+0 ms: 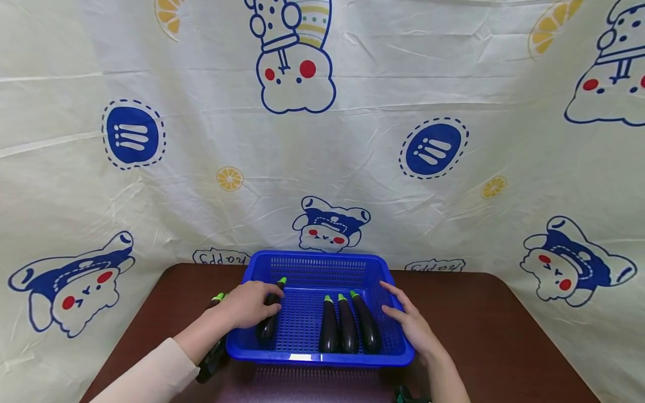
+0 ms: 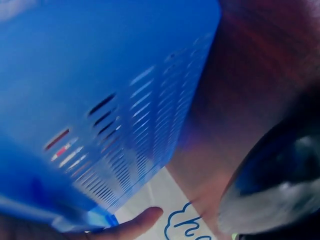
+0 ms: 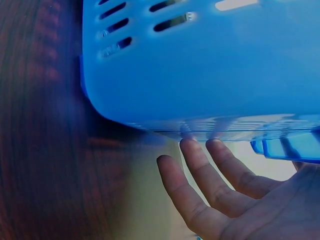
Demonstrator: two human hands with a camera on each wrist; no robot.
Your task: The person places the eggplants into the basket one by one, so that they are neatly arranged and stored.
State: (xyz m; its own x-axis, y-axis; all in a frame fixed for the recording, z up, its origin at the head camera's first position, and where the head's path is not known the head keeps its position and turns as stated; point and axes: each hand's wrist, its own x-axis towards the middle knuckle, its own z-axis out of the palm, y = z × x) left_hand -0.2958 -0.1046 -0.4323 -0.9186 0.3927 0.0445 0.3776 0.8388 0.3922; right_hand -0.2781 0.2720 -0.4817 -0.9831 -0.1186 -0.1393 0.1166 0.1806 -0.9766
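A blue perforated plastic basket [image 1: 302,356] stands on the table. My left hand [image 1: 247,305] reaches over its left rim and grips a dark eggplant [image 1: 267,329] inside, thumb on one side and fingers across the top; the green stem shows beyond them. Three more eggplants [image 1: 347,330] lie side by side in the right half. At the right rim my right hand [image 1: 415,330] holds the basket, its thumb over the inside. The right wrist view shows several fingers [image 3: 200,170] against the outer wall. In the left wrist view one finger [image 2: 142,222] shows beside the basket wall.
More eggplants [image 1: 214,361] lie on the table just left of the basket, partly hidden by the left forearm. The brown table [image 1: 484,330] extends to both sides. A printed cloth [image 1: 322,157] hangs behind it. A small dark object [image 1: 405,394] shows near the right forearm.
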